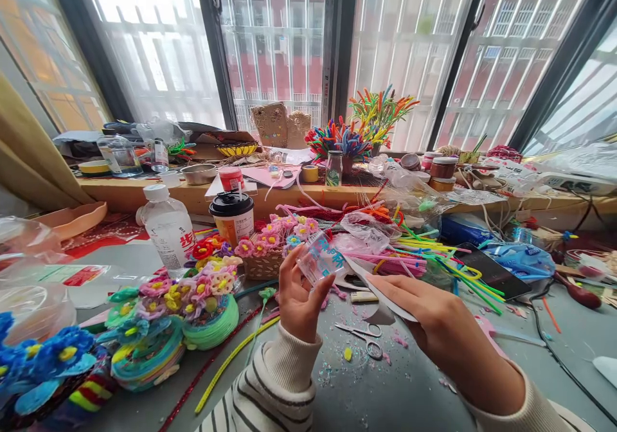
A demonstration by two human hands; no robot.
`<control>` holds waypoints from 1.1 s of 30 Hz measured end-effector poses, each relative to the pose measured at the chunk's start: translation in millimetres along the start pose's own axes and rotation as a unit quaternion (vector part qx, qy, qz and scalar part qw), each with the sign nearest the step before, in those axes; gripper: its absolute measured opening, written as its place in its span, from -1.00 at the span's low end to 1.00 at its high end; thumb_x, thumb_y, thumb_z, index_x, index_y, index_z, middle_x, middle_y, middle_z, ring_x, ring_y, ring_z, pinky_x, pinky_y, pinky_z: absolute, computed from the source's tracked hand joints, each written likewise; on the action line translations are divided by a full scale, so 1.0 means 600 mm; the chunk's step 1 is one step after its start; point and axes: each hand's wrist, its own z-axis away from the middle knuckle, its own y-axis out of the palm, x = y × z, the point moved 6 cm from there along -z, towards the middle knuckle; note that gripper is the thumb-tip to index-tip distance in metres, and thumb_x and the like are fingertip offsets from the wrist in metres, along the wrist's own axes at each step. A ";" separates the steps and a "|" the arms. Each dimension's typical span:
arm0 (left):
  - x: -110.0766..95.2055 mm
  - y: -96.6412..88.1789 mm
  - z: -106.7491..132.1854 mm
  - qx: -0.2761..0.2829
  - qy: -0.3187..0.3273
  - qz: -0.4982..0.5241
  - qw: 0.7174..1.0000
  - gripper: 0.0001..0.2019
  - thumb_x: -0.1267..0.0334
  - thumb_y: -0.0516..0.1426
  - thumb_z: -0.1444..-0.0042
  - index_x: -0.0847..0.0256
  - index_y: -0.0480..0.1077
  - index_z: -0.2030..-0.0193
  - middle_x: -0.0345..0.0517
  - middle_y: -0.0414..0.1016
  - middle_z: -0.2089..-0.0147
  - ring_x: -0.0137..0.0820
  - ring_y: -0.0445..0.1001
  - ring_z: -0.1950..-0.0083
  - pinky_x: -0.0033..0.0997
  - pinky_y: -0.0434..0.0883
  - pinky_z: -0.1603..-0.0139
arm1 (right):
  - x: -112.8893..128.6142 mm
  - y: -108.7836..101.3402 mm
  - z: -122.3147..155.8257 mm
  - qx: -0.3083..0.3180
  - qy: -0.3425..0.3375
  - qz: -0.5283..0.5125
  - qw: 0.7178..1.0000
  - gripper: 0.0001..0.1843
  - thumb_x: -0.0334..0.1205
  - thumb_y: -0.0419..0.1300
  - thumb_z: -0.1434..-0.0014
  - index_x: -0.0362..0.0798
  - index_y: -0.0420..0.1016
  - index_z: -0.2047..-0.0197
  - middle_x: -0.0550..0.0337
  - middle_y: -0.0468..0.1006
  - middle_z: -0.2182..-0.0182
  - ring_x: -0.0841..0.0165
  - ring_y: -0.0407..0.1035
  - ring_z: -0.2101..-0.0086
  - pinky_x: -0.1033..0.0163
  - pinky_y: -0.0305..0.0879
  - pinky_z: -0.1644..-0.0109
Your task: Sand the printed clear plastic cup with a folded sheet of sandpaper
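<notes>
My left hand (297, 294) is raised over the grey table (385, 393), fingers closed round a small clear plastic jar (321, 257) with blue print, tilted toward the right. My right hand (424, 313) grips a white sheet of paper (371, 284) whose pointed end reaches up to the jar's mouth. Small scissors (366, 337) lie on the table just below both hands, among scattered bits of glitter. A woven basket of pink pipe-cleaner flowers (270, 245) stands just behind my left hand.
Flower baskets in green and blue (159, 329) crowd the left. A water bottle (168, 226) and a lidded cup (232, 216) stand behind them. Loose pipe cleaners (434, 258), a black phone (489, 271) and plastic bags fill the right. The windowsill (144, 191) holds jars and more craft flowers.
</notes>
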 end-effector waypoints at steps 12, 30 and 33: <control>-0.009 -0.003 -0.005 -0.006 -0.004 -0.021 1.000 -0.45 0.26 0.31 0.24 0.11 0.23 0.05 -0.06 0.42 0.08 -0.27 0.43 0.02 -0.34 0.43 0.09 | -0.003 -0.002 0.003 0.011 0.033 0.010 0.999 -0.52 -0.47 -0.09 -0.11 0.03 0.32 -0.07 0.17 0.51 0.10 0.44 0.44 0.20 0.39 0.40 0.20; 0.000 -0.007 -0.003 -0.023 -0.048 -0.010 0.999 -0.44 0.21 0.29 0.19 0.08 0.19 0.02 0.00 0.35 -0.02 -0.25 0.38 -0.05 -0.31 0.40 0.05 | -0.017 0.002 0.005 0.020 0.068 0.033 0.997 -0.52 -0.47 -0.08 -0.10 0.07 0.34 -0.04 0.21 0.52 0.13 0.41 0.46 0.25 0.35 0.42 0.26; 0.001 -0.005 -0.004 -0.010 -0.056 -0.017 0.998 -0.43 0.20 0.29 0.19 0.10 0.18 0.02 0.01 0.36 0.01 -0.25 0.40 -0.02 -0.28 0.41 0.06 | -0.010 -0.003 0.003 -0.035 0.061 0.015 0.997 -0.49 -0.49 -0.11 -0.09 0.02 0.31 -0.07 0.18 0.49 0.08 0.41 0.42 0.15 0.32 0.39 0.11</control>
